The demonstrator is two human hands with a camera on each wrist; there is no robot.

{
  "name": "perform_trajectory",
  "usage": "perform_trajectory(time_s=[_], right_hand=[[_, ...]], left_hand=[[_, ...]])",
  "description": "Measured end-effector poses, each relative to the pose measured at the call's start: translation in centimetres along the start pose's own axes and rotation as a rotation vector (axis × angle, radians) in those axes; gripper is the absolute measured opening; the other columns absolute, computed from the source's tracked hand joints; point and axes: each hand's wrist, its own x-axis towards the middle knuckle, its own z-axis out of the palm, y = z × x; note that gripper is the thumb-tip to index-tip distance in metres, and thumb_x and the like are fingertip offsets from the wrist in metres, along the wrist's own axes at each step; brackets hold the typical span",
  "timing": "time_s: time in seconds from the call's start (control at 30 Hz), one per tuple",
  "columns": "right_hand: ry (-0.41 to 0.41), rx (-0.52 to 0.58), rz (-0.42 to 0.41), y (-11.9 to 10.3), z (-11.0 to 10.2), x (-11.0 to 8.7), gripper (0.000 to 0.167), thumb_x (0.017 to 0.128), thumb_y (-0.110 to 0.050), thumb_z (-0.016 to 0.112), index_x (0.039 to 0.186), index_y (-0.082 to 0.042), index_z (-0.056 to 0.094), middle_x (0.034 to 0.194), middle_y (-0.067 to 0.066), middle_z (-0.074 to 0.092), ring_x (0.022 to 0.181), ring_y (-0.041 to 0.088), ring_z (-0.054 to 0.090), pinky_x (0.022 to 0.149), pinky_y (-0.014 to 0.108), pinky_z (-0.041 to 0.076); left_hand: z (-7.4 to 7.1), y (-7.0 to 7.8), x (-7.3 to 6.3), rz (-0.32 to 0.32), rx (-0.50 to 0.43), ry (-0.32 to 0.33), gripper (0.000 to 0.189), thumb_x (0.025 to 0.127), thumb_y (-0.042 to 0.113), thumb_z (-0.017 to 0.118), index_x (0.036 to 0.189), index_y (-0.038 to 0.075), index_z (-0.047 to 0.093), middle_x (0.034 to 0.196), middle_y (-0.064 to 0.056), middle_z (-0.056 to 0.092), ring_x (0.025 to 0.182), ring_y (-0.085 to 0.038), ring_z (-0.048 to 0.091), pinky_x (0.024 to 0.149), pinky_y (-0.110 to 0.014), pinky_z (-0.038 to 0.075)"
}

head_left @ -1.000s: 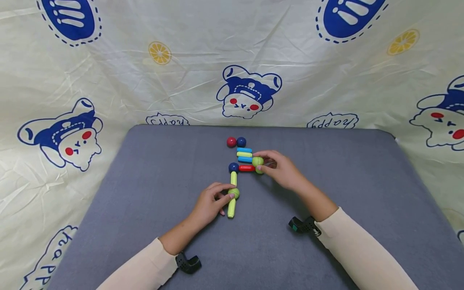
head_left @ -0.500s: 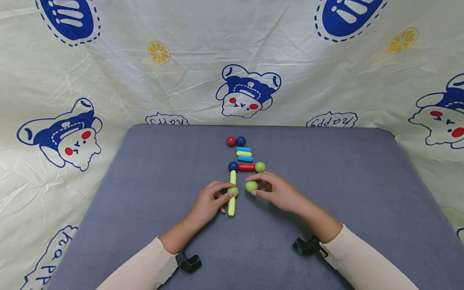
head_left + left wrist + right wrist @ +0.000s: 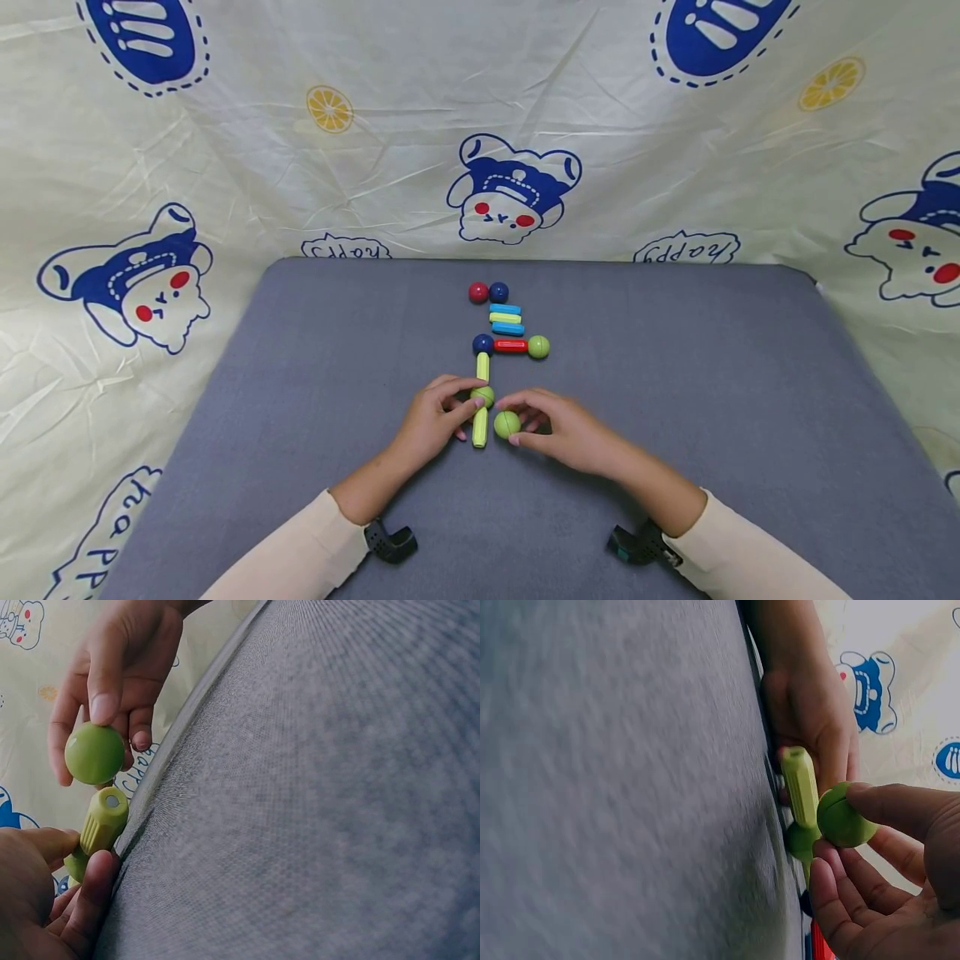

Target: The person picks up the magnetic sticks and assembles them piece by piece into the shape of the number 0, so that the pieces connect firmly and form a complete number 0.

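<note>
My left hand (image 3: 433, 421) pinches a green ball (image 3: 484, 394) that joins two yellow-green rods. The far rod (image 3: 483, 367) runs to a dark blue ball (image 3: 483, 344), from which a red rod (image 3: 511, 346) leads right to another green ball (image 3: 538, 347). Toward me points the near rod (image 3: 480, 429); its bare end with a grey disc shows in the left wrist view. Between thumb and fingers my right hand (image 3: 573, 429) holds a loose green ball (image 3: 507, 425), just right of that rod. In the right wrist view a small part of this held ball (image 3: 844, 817) overlaps the rod's side.
Behind the joined pieces lie a blue rod (image 3: 508, 329), a yellow-green rod (image 3: 505, 318) and another blue rod (image 3: 505, 309), stacked in a row. A red ball (image 3: 478, 292) and a dark blue ball (image 3: 498, 292) sit beyond them on the grey table (image 3: 337, 350).
My right hand has carried its green ball from beside the red rod's end toward me and left, to the near rod's end. The left hand keeps its hold in place.
</note>
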Motion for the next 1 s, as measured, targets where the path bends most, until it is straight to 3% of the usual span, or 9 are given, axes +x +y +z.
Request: perform_trajectory(time_s=[0.27,0.63,1.0], right_hand=[[-0.051,0.011,-0.023,-0.6,1.4,-0.3,0.033,0.09,-0.022,0.078,0.122,-0.019,0.067,0.114,-0.005,0.067,0.097,0.005,0.065,0.088,0.027,0.057],[-0.129,-0.032,-0.035,-1.0,3.1,-0.3,0.031,0.092,-0.026,0.076,0.122,-0.024,0.07,0.104,-0.004,0.061,0.09,0.008,0.061,0.081,0.023,0.055],[-0.131,-0.044,-0.021,-1.0,3.7,0.2,0.033,0.091,-0.023,0.077,0.123,-0.022,0.07,0.1,-0.003,0.06,0.085,0.004,0.058,0.076,0.02,0.052]], left_hand=[[0.0,-0.1,0.0,0.006,-0.001,-0.002,0.029,0.097,0.026,0.07,0.124,0.017,0.072,0.118,-0.008,0.062,0.063,-0.011,0.061,0.052,-0.028,0.056],[0.0,-0.3,0.1,0.001,-0.01,-0.004,0.029,0.097,0.025,0.069,0.125,0.016,0.072,0.118,-0.009,0.062,0.063,-0.01,0.062,0.053,-0.028,0.057],[-0.1,-0.2,0.0,0.002,0.023,-0.004,0.029,0.097,0.029,0.069,0.125,0.019,0.072,0.119,-0.007,0.062,0.059,-0.01,0.059,0.053,-0.027,0.055]])
